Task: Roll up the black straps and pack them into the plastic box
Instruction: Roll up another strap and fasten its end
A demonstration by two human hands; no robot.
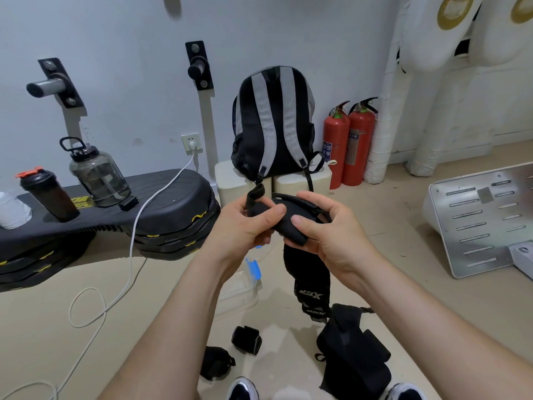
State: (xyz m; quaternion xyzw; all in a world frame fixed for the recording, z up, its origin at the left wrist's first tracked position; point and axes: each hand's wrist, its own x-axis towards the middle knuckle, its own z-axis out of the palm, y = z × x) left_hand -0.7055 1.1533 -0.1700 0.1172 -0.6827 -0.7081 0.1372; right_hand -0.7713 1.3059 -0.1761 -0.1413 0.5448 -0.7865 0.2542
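Observation:
Both hands hold one black strap (310,272) at chest height. My left hand (245,223) pinches its upper end, which curls upward. My right hand (331,229) grips the strap's folded middle, thumb pressed on top. The rest of the strap, with white lettering, hangs down to the floor. A clear plastic box (239,290) with a blue clip lies on the floor below my left wrist, partly hidden by my arm. Two rolled black straps (246,340) (216,362) lie on the floor near my feet. A pile of loose black straps (354,356) lies at the right.
A backpack (274,122) leans on the wall atop white blocks. Two red fire extinguishers (349,145) stand beside it. Stacked black step platforms (115,220) carry bottles at left. A white charging cable (115,284) trails across the floor. A grey metal panel (478,217) lies at right.

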